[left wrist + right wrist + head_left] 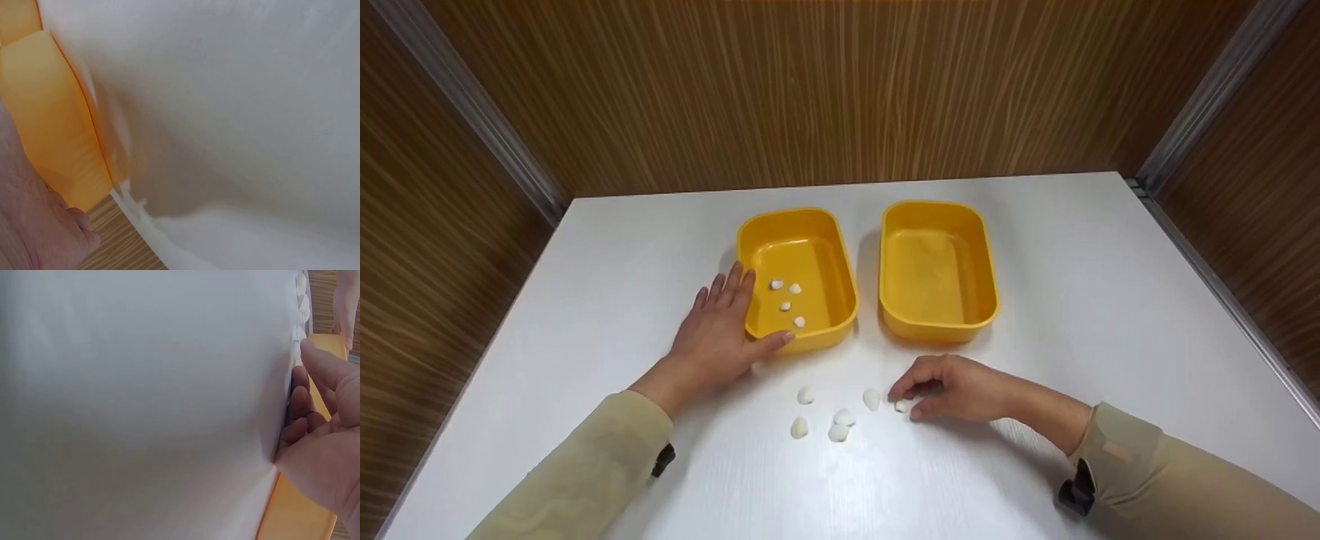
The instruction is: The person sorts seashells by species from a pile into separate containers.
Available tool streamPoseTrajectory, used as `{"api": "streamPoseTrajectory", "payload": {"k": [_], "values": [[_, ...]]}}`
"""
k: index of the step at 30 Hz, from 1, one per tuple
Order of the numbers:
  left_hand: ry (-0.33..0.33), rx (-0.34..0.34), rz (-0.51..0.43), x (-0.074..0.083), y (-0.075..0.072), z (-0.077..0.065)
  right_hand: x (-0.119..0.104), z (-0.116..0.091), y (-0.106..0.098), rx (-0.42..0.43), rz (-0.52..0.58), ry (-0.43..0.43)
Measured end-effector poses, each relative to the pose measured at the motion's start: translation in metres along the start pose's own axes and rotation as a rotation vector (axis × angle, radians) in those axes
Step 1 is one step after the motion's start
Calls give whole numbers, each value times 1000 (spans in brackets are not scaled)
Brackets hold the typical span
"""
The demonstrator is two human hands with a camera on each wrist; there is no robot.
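In the head view, my left hand rests against the near-left corner of the left yellow bin, its fingers straight along the side and the thumb at the front rim. Several small white shell-like pieces lie inside that bin. My right hand is low over the table, fingers bent and thumb apart from the index finger. Between those two tips lies a small white shell-like piece; firm contact cannot be made out. More such pieces are scattered to its left, two touching.
A second yellow bin stands right of the first, a narrow gap between them, with nothing inside. Both are on a white table. Wood-grain panels rise behind and at both sides. Each sleeve cuff has a dark device by it.
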State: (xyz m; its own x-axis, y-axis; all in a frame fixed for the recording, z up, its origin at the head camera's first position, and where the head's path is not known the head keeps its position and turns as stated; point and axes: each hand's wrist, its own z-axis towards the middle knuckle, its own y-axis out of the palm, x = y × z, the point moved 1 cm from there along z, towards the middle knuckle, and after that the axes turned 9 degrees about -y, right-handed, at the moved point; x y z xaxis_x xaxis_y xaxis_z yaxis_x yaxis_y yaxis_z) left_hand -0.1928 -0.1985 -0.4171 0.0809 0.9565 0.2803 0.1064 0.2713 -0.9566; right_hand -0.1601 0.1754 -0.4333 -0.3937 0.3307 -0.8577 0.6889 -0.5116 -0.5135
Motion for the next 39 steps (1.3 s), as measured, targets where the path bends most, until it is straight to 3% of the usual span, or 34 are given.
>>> {"api": "streamPoseTrajectory", "payload": {"k": [39], "values": [[13, 7, 3, -2, 1, 0, 2, 3, 10, 62, -124, -103]]}}
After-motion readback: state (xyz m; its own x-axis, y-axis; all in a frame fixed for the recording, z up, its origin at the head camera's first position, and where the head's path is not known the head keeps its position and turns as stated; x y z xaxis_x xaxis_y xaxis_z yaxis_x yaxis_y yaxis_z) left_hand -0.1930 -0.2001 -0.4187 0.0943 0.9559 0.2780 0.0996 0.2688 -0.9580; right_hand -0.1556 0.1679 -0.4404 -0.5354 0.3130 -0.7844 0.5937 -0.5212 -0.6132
